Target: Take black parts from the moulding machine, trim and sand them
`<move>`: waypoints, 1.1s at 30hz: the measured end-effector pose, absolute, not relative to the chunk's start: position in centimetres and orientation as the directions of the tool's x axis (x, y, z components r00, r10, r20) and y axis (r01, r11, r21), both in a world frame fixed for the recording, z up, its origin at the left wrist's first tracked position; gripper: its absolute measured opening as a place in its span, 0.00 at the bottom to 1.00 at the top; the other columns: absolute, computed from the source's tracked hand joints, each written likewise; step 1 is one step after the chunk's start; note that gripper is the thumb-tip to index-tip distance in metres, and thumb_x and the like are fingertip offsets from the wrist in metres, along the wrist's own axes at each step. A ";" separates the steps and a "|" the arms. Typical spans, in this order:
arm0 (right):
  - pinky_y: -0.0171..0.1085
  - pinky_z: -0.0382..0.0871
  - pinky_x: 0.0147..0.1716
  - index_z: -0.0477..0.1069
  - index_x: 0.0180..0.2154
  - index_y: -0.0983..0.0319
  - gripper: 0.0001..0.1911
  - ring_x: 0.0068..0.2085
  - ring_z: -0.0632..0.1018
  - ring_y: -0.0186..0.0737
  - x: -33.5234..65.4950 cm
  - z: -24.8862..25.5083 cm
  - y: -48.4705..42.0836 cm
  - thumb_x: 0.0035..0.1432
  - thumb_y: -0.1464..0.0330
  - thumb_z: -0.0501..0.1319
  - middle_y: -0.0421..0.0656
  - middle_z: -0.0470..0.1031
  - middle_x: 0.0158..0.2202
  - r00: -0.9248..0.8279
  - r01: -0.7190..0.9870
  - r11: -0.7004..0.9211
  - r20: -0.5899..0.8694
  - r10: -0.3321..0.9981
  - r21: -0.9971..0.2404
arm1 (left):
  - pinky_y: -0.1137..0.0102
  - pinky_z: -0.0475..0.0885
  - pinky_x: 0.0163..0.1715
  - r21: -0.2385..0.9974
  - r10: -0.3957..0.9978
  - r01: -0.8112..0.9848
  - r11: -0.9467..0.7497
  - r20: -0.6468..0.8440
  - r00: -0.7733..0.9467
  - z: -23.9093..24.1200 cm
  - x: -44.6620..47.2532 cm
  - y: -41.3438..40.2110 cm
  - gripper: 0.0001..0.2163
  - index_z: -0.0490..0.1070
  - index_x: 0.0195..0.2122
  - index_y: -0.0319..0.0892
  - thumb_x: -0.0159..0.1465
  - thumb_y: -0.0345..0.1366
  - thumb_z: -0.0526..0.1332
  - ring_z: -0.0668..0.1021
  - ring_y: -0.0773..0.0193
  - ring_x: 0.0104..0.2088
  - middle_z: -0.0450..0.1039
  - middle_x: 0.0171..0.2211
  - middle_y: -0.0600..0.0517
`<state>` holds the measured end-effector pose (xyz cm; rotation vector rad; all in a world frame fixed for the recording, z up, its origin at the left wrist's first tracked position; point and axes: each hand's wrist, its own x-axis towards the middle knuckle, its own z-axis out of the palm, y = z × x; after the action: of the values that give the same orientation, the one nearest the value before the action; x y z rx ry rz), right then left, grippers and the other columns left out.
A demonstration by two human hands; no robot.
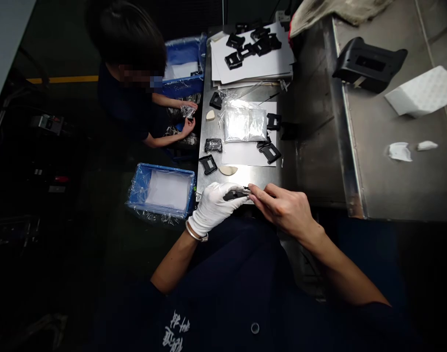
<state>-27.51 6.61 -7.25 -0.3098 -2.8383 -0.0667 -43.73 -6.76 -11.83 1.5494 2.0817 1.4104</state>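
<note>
My left hand (216, 205), in a white glove, is closed around a small black plastic part (233, 195) at the near edge of the metal table (241, 177). My bare right hand (286, 208) meets it from the right, fingers pinched at the part's end. Something thin and metallic shows between the right fingertips, too small to make out. Just beyond my hands lie a pale rounded piece (228, 170) and a black frame-shaped part (208, 165). Another black part (213, 145) sits behind that one.
Plastic-wrapped packs (245, 125) rest mid-table on white paper. More black parts (262, 46) lie on a paper stack at the back. A co-worker (128, 88) handles clear plastic on the left. A lined blue bin (164, 193) stands below; a metal bench (384, 186) is on the right.
</note>
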 end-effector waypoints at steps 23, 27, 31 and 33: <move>0.39 0.41 0.23 0.74 0.41 0.60 0.12 0.23 0.64 0.29 -27.8 -6.7 7.2 0.71 0.62 0.55 0.37 0.71 0.26 -0.949 0.163 0.987 0.275 0.153 0.012 | 0.64 0.79 0.38 0.798 0.854 0.603 0.002 0.313 -0.416 -11.6 -44.0 -6.8 0.13 0.78 0.41 0.40 0.62 0.44 0.69 0.83 0.59 0.36 0.83 0.38 0.48; 0.39 0.42 0.23 0.75 0.40 0.60 0.13 0.23 0.65 0.29 -27.7 -6.6 7.3 0.71 0.62 0.55 0.38 0.72 0.26 -0.954 0.153 0.988 0.263 0.146 0.005 | 0.64 0.79 0.39 0.804 0.872 0.594 0.024 0.274 -0.405 -11.5 -44.1 -6.7 0.13 0.79 0.39 0.40 0.62 0.45 0.69 0.83 0.59 0.36 0.83 0.37 0.48; 0.38 0.42 0.23 0.76 0.40 0.60 0.13 0.23 0.65 0.29 -27.7 -6.6 7.3 0.71 0.63 0.55 0.38 0.72 0.26 -0.961 0.129 0.992 0.247 0.127 -0.008 | 0.64 0.79 0.38 0.809 0.873 0.587 0.022 0.271 -0.406 -11.5 -44.3 -6.7 0.13 0.79 0.41 0.40 0.61 0.44 0.70 0.83 0.58 0.36 0.83 0.38 0.48; 0.38 0.42 0.23 0.76 0.40 0.60 0.12 0.23 0.66 0.28 -27.7 -6.6 7.3 0.71 0.63 0.55 0.38 0.72 0.26 -0.960 0.115 0.993 0.256 0.112 -0.002 | 0.64 0.80 0.39 0.815 0.873 0.579 0.007 0.278 -0.401 -11.5 -44.4 -6.6 0.13 0.78 0.42 0.40 0.61 0.43 0.70 0.84 0.58 0.37 0.83 0.39 0.48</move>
<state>-27.66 7.29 -6.64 -0.1667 -2.8782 -0.0193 -44.43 -6.64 -11.52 1.5015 1.9820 1.3478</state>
